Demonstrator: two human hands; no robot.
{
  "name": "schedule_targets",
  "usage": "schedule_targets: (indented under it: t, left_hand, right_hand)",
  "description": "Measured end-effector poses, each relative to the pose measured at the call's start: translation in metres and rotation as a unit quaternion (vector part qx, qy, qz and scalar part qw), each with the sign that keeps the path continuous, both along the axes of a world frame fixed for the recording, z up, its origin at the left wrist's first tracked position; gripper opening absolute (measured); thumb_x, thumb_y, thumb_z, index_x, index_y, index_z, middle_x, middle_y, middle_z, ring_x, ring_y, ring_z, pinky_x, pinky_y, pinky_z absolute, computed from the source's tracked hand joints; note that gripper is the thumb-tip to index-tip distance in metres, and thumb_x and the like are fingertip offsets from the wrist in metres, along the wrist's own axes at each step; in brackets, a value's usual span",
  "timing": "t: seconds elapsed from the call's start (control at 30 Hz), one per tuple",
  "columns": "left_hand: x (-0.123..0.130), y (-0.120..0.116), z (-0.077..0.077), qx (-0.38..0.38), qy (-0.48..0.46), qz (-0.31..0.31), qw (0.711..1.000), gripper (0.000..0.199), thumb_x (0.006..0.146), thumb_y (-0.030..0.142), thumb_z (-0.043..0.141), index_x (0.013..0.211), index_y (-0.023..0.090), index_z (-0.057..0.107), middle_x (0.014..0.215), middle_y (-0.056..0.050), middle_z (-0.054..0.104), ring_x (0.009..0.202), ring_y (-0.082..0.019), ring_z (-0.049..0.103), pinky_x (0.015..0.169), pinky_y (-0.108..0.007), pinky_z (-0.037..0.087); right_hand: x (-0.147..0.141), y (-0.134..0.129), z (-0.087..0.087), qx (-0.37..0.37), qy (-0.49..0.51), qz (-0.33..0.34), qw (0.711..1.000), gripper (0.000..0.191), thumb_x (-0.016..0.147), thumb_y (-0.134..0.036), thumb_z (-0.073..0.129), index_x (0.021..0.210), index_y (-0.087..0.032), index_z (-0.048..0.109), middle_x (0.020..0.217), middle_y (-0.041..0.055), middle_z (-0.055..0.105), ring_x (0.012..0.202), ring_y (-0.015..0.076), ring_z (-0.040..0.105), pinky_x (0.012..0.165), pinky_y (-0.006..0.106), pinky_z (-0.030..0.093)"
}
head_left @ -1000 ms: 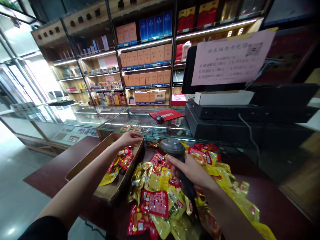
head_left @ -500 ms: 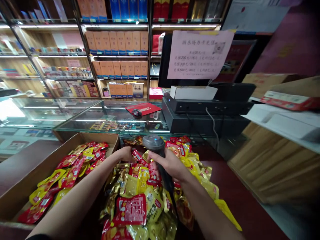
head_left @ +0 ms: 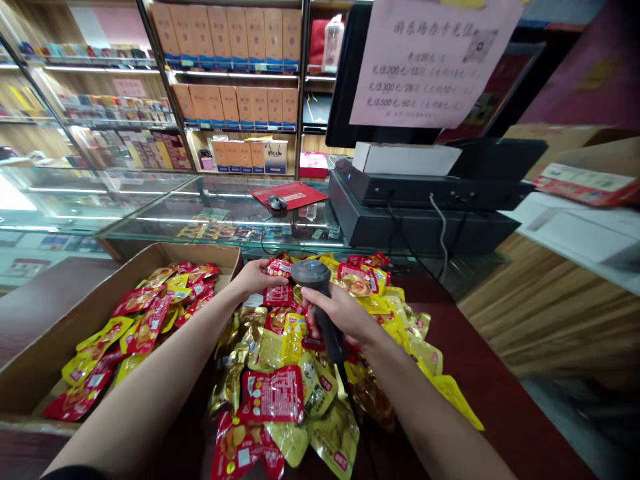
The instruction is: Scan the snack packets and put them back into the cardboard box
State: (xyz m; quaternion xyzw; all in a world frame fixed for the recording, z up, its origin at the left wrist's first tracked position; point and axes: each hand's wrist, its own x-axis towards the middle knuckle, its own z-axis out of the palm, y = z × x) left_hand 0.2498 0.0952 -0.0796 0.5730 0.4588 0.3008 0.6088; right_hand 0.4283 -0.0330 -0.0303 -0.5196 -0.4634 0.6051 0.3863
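Pinching a red snack packet (head_left: 279,268) in the left hand (head_left: 256,277), gripping a black barcode scanner (head_left: 323,307) tight in the right hand (head_left: 338,313) (cord (head_left: 349,393) trailing down). Danger of slippery foil packets (head_left: 265,350) sliding off the heap if snagged by that cord.

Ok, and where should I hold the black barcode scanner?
Hold the slim handle of the barcode scanner, coming from the side and wrapping your hand around it, like the right hand. The handle is narrow enough to circle, while the wide head sits above it.

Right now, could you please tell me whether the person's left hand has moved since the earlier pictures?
Yes. The left hand has moved forward, toward the glass display counter, judged against the far corner of the cardboard box, which it now sits closer to.
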Motion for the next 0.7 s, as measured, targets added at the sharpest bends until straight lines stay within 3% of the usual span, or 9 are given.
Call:
schedule_targets:
  t: [0.17, 0.43, 0.7]
  left_hand:
    - [0.0059, -0.008, 0.0013, 0.018, 0.003, -0.027, 0.999, 0.055, 0.046, 0.034, 0.088, 0.092, 0.015, 0.064, 0.08, -0.006, 0.072, 0.066, -0.019, 0.067, 0.06, -0.03, 0.054]
    - [0.0055, -0.0096, 0.0027, -0.031, 0.005, -0.072, 0.997, 0.053, 0.045, 0.034, 0.088, 0.088, 0.016, 0.064, 0.082, -0.006, 0.072, 0.067, -0.017, 0.067, 0.056, -0.025, 0.051]
    - [0.003, -0.0092, 0.0085, -0.055, 0.008, -0.048, 0.997, 0.055, 0.043, 0.034, 0.089, 0.089, 0.016, 0.067, 0.082, -0.006, 0.073, 0.064, -0.015, 0.066, 0.052, -0.021, 0.048]
  right_hand:
    - [-0.0001, -0.0008, 0.0007, 0.012, -0.027, 0.005, 1.0, 0.03, 0.085, -0.047, 0.055, 0.077, -0.02, 0.047, 0.049, -0.0038, 0.054, 0.035, 0.0092, 0.05, 0.036, 0.021, 0.04]
    - [0.0024, 0.0012, -0.0064, 0.024, -0.035, 0.004, 0.999, 0.032, 0.085, -0.05, 0.056, 0.076, -0.021, 0.047, 0.05, -0.0043, 0.051, 0.035, 0.0085, 0.047, 0.035, 0.021, 0.039]
    - [0.0053, 0.0027, -0.0069, 0.03, -0.051, 0.015, 0.998, 0.032, 0.085, -0.05, 0.054, 0.076, -0.021, 0.046, 0.05, -0.0034, 0.052, 0.035, 0.0097, 0.049, 0.035, 0.022, 0.039]
